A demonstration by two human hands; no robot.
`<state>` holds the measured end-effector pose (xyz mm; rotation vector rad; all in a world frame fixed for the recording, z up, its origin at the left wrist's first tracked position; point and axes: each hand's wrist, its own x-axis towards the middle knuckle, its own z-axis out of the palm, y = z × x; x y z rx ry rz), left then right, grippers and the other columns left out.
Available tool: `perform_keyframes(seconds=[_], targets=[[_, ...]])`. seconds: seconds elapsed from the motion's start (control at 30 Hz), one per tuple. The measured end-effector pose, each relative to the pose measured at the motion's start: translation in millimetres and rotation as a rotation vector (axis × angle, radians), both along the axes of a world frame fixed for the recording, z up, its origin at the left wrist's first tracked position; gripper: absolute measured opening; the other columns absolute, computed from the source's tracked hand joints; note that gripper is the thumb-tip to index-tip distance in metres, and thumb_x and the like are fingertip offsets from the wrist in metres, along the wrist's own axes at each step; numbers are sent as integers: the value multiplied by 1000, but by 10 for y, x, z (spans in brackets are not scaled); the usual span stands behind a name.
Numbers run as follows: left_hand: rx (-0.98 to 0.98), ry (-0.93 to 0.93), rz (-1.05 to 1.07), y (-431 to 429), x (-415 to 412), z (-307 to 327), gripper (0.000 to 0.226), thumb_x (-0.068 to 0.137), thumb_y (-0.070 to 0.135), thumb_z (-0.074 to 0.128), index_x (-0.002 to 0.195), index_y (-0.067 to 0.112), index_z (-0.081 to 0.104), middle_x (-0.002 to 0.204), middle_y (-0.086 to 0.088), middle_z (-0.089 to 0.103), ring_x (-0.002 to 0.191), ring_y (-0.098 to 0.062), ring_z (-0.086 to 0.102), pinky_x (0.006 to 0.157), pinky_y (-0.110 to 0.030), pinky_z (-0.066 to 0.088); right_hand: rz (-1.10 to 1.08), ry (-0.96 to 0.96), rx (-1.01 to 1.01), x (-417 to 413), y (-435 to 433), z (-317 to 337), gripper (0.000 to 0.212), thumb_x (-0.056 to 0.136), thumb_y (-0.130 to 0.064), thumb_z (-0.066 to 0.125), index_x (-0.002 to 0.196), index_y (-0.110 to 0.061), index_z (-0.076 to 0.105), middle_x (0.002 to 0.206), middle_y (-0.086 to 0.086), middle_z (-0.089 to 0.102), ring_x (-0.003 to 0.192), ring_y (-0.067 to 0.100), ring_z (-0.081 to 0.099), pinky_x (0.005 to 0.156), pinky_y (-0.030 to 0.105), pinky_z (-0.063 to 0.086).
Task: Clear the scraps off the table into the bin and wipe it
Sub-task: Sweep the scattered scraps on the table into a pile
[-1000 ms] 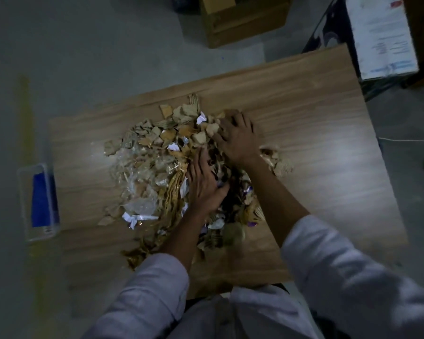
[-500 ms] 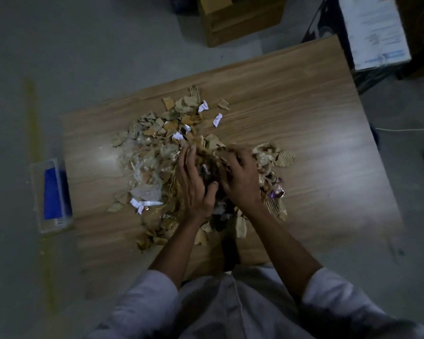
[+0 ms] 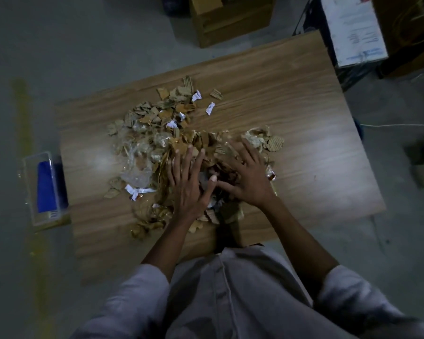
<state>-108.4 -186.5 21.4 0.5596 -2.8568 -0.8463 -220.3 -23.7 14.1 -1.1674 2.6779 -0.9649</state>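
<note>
A wooden table (image 3: 291, 99) carries a heap of scraps (image 3: 152, 133): torn cardboard bits, clear plastic film, foil wrappers and white paper shreds. My left hand (image 3: 189, 182) lies flat on the near middle of the heap, fingers spread and straight. My right hand (image 3: 245, 177) presses down beside it on the right part of the heap, fingers also spread. The thumbs almost meet over a darker clump of scraps between the hands. A few loose pieces (image 3: 209, 107) lie apart at the far side of the heap.
A clear plastic bin with a blue thing inside (image 3: 44, 187) stands on the floor against the table's left edge. A cardboard box (image 3: 230, 18) sits on the floor beyond the table. A white sheet on a dark stand (image 3: 353, 28) is at the far right corner.
My right hand came back from the far side of the heap, dragging scraps toward me. Both hands now lie flatter and more spread than half a second ago.
</note>
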Motion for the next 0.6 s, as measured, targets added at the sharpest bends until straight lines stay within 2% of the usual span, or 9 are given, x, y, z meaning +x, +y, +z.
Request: perform_keyframes(seconds=[0.1, 0.2, 0.23, 0.3, 0.33, 0.47, 0.6], targets=[[-40, -2, 91, 84, 368, -82, 70, 97, 55, 46, 159, 31, 25, 170, -5, 6, 157, -32, -1, 119, -68, 4, -269, -101, -82, 338, 374, -145, 76, 86, -52, 76, 149, -19, 49, 167, 11, 22, 155, 33, 14, 120, 59, 23], [79, -40, 421, 150, 823, -191, 75, 92, 64, 47, 158, 40, 20, 170, -6, -1, 156, -31, -3, 116, -71, 7, -599, -362, -36, 654, 587, -360, 89, 87, -69, 60, 158, -24, 30, 170, 6, 7, 156, 29, 8, 120, 61, 23], [140, -68, 583, 144, 913, -230, 78, 90, 67, 48, 157, 40, 21, 169, -7, 0, 156, -32, -2, 117, -70, 7, -641, -415, -20, 707, 594, -407, 96, 86, -75, 55, 160, -24, 23, 170, 7, 3, 157, 29, 5, 120, 60, 21], [244, -120, 825, 59, 974, -287, 83, 84, 72, 50, 156, 39, 25, 168, -11, 3, 155, -34, -1, 117, -68, 3, -590, -425, 0, 736, 535, -455, 101, 86, -76, 52, 162, -20, 14, 170, 11, -1, 157, 31, 2, 122, 59, 18], [264, -155, 842, 28, 974, -314, 85, 82, 74, 49, 156, 39, 25, 168, -12, 4, 155, -35, -1, 117, -67, 1, -548, -418, 6, 727, 471, -459, 102, 87, -75, 53, 163, -20, 12, 170, 11, -2, 157, 31, 0, 123, 58, 17], [200, -221, 611, 134, 747, -382, 87, 82, 77, 44, 156, 35, 29, 168, -12, 2, 155, -33, -1, 117, -64, -8, -487, -505, -1, 700, 107, -447, 104, 85, -74, 57, 162, -29, 4, 170, 9, -9, 157, 27, -8, 124, 58, 10], [226, -61, 522, 255, 564, -251, 84, 87, 68, 52, 158, 32, 27, 169, -7, 0, 156, -27, -2, 124, -53, 1, -432, -515, -24, 695, -104, -411, 108, 83, -68, 68, 162, -27, 7, 169, 9, -14, 156, 27, -12, 122, 63, 13]])
